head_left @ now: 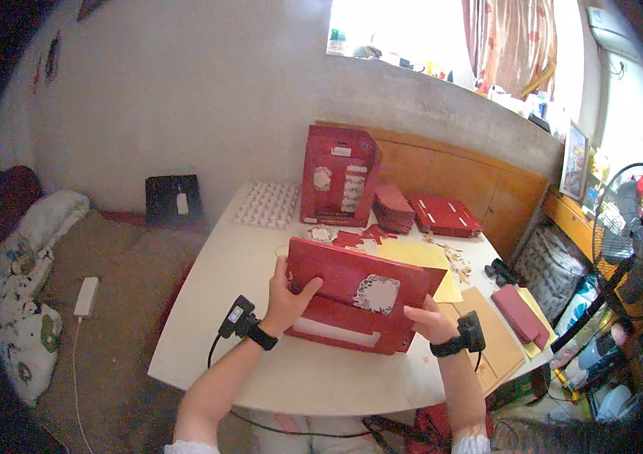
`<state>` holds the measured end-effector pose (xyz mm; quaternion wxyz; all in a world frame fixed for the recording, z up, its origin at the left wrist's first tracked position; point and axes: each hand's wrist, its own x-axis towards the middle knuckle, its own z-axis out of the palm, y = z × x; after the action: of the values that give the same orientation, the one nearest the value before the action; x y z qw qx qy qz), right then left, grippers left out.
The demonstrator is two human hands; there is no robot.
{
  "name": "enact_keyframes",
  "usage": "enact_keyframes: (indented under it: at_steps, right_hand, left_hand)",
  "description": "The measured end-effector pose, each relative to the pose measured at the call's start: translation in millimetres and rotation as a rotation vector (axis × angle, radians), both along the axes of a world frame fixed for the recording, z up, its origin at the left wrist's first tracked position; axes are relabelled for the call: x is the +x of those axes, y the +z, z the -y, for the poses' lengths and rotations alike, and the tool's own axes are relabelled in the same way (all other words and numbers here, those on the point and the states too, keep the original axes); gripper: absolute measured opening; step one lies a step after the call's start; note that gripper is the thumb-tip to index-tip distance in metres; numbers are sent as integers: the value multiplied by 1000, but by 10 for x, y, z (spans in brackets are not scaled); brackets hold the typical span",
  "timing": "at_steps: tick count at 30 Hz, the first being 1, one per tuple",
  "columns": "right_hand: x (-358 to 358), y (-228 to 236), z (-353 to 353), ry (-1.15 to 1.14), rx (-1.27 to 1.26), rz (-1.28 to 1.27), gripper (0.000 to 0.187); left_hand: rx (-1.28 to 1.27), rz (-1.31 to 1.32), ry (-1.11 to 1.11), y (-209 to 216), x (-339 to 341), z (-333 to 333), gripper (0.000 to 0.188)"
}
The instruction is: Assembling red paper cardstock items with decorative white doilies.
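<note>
Between my two hands is a red cardboard box, tilted up over the near part of the white table. A white ornate patch with a scalloped dark-patterned edge marks its upper face, and a long pale slot runs along the lower part. My left hand grips its left edge, thumb on the front. At the right edge my right hand holds it too, with the thumb in front and the other fingers partly hidden. Behind it stands a taller red box with similar white patches and a cut-out front.
Flat red pieces and a red stack lie at the back beside a white patterned sheet. Yellow paper, tan card and a dark red folded piece are to the right. A fan stands far right.
</note>
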<state>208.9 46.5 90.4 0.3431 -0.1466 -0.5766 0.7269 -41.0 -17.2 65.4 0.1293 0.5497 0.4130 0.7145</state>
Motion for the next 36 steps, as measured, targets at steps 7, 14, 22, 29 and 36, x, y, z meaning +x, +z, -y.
enact_keyframes:
  at_steps: [7,14,22,29,36]
  right_hand:
    - [-14,-204,-214,181,-98,-219,61]
    - [-59,-556,-293,138,-297,-314,59]
    - [-100,-389,-129,160,-273,-325,55]
    - [-123,-241,-40,106,-316,-344,41]
    - [-221,53,88,-232,-53,-52,33]
  left_hand:
    - [-10,-38,20,46,-4,40,49]
    - [-41,-156,63,59,45,58,59]
    - [-3,-139,12,28,42,36,59]
    - [-27,-90,39,30,81,30,45]
    - [-36,-37,108,47,52,46,35]
